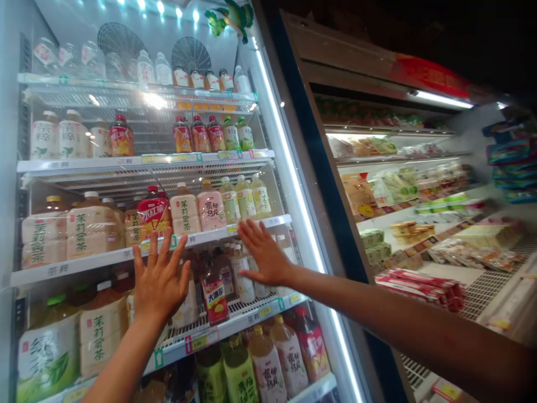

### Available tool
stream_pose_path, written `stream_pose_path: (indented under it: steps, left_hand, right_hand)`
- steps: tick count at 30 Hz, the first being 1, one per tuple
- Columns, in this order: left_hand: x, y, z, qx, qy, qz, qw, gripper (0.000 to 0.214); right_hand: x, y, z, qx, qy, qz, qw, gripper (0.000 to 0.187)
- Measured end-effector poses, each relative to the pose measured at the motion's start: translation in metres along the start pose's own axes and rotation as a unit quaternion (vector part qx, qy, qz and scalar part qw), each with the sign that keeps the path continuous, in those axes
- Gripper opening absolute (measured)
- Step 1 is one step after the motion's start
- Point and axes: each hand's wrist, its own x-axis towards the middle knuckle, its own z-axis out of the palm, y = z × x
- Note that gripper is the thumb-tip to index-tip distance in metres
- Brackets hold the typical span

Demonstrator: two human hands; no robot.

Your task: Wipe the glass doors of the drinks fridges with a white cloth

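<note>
My left hand [161,280] is raised with its fingers spread in front of a drink fridge's shelves, just below a large red-labelled tea bottle [153,215]. My right hand [265,252] reaches in from the right, fingers stretched and palm toward the fridge, near a shelf edge [279,220]. Neither hand holds anything. Whether they touch a glass door or hang in front of it I cannot tell, though reflections show over the shelves. Between the hands, one shelf lower, stands a dark bottle with a red and yellow label [214,291]. A pink-labelled bottle [212,206] is above it.
Several shelves of bottled drinks fill the fridge, with large green-labelled bottles [49,347] at lower left. A bright light strip [300,179] runs along its right side. Farther right is an open chilled display case with packaged food [394,184] and red packets [422,286].
</note>
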Motion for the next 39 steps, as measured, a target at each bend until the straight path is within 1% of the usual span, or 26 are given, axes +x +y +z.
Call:
stream_pose_path:
  steps: [2, 3, 4, 5, 8, 10, 12, 14, 16, 17, 18, 19, 21, 22, 23, 24, 26, 28, 29, 30, 31, 33, 35, 36, 37, 39]
  left_hand:
    - [0.0, 0.001, 0.0, -0.006, -0.001, -0.003, 1.0, 0.072]
    - [0.0, 0.001, -0.001, -0.006, -0.001, -0.005, 1.0, 0.073]
    - [0.0, 0.001, -0.001, -0.004, -0.001, -0.006, 1.0, 0.072]
    - [0.0, 0.001, -0.001, 0.0, -0.001, -0.005, 1.0, 0.072]
    - [0.001, 0.001, -0.001, 0.02, -0.002, 0.002, 1.0, 0.072]
    - [0.001, 0.001, -0.001, 0.029, -0.003, 0.006, 1.0, 0.071]
    - [0.001, 0.001, 0.0, 0.031, -0.003, 0.007, 0.999, 0.071]
    - [0.001, 0.0, 0.0, 0.029, -0.002, 0.01, 1.0, 0.071]
    - [0.0, -0.001, 0.0, 0.027, 0.001, 0.013, 1.0, 0.071]
    - [0.0, -0.002, 0.0, 0.026, 0.001, 0.014, 1.0, 0.071]
    - [0.0, -0.002, 0.0, 0.024, 0.001, 0.014, 1.0, 0.071]
    - [-0.001, -0.002, 0.0, 0.021, 0.001, 0.012, 1.0, 0.071]
    - [-0.001, -0.001, 0.0, 0.012, -0.002, 0.007, 1.0, 0.071]
    - [-0.001, -0.001, 0.001, 0.008, -0.003, 0.004, 1.0, 0.07]
    - [-0.001, 0.0, 0.001, 0.005, -0.004, 0.001, 1.0, 0.069]
    - [-0.001, 0.0, 0.002, 0.004, -0.005, 0.0, 1.0, 0.068]
    - [-0.004, -0.004, 0.0, 0.004, -0.01, 0.005, 1.0, 0.065]
    - [-0.009, -0.015, -0.005, 0.0, -0.029, 0.037, 0.999, 0.064]
    - [-0.012, -0.024, -0.009, -0.003, -0.042, 0.063, 0.997, 0.064]
    - [-0.015, -0.034, -0.015, -0.006, -0.056, 0.088, 0.994, 0.065]
    - [-0.018, -0.046, -0.021, -0.006, -0.068, 0.105, 0.992, 0.066]
    - [-0.025, -0.071, -0.033, 0.002, -0.076, 0.104, 0.992, 0.068]
    - [-0.032, -0.094, -0.045, 0.017, -0.064, 0.064, 0.996, 0.069]
    - [-0.036, -0.104, -0.05, 0.024, -0.055, 0.044, 0.997, 0.07]
    - [-0.041, -0.114, -0.054, 0.032, -0.048, 0.027, 0.998, 0.069]
    - [-0.051, -0.129, -0.06, 0.047, -0.038, 0.005, 0.998, 0.068]
  right_hand:
    - [-0.018, -0.015, 0.003, 0.017, -0.042, -0.101, 0.994, 0.113]
    - [-0.018, -0.017, 0.002, 0.023, -0.057, -0.136, 0.989, 0.111]
    - [-0.012, -0.013, 0.0, 0.025, -0.059, -0.139, 0.988, 0.109]
    - [0.0, -0.007, -0.002, 0.023, -0.05, -0.114, 0.992, 0.106]
    - [0.044, 0.007, -0.006, 0.016, 0.012, 0.031, 0.999, 0.1]
    - [0.055, -0.004, -0.003, 0.016, 0.033, 0.061, 0.997, 0.102]
    - [0.041, -0.029, 0.002, 0.019, 0.016, -0.008, 1.0, 0.103]
    - [0.017, -0.051, 0.006, 0.015, -0.023, -0.133, 0.991, 0.099]
    - [0.005, -0.053, 0.006, 0.01, -0.055, -0.239, 0.969, 0.091]
    - [0.009, -0.046, 0.004, 0.008, -0.06, -0.264, 0.963, 0.09]
    - [0.018, -0.034, 0.001, 0.008, -0.054, -0.253, 0.966, 0.091]
    - [0.031, -0.021, -0.002, 0.008, -0.039, -0.213, 0.976, 0.093]
    - [0.059, -0.001, -0.005, 0.006, 0.003, -0.084, 0.996, 0.099]
    - [0.069, 0.001, -0.005, 0.004, 0.022, -0.022, 1.0, 0.102]
    - [0.073, -0.003, -0.004, 0.005, 0.032, 0.013, 0.999, 0.105]
    - [0.072, -0.011, -0.001, 0.01, 0.029, 0.006, 1.0, 0.108]
    - [0.058, -0.034, 0.004, 0.031, -0.006, -0.104, 0.994, 0.111]
    - [0.047, -0.049, 0.006, 0.054, -0.044, -0.233, 0.97, 0.105]
    - [0.047, -0.05, 0.006, 0.062, -0.054, -0.276, 0.958, 0.1]
    - [0.053, -0.048, 0.005, 0.064, -0.055, -0.286, 0.955, 0.097]
    - [0.064, -0.044, 0.003, 0.061, -0.047, -0.263, 0.962, 0.096]
    - [0.092, -0.038, 0.001, 0.05, -0.013, -0.163, 0.985, 0.097]
    - [0.112, -0.05, 0.002, 0.041, 0.021, -0.067, 0.997, 0.101]
    - [0.115, -0.064, 0.004, 0.042, 0.026, -0.063, 0.997, 0.103]
    - [0.114, -0.081, 0.007, 0.042, 0.017, -0.102, 0.994, 0.105]
    - [0.105, -0.115, 0.014, 0.034, -0.016, -0.242, 0.969, 0.104]
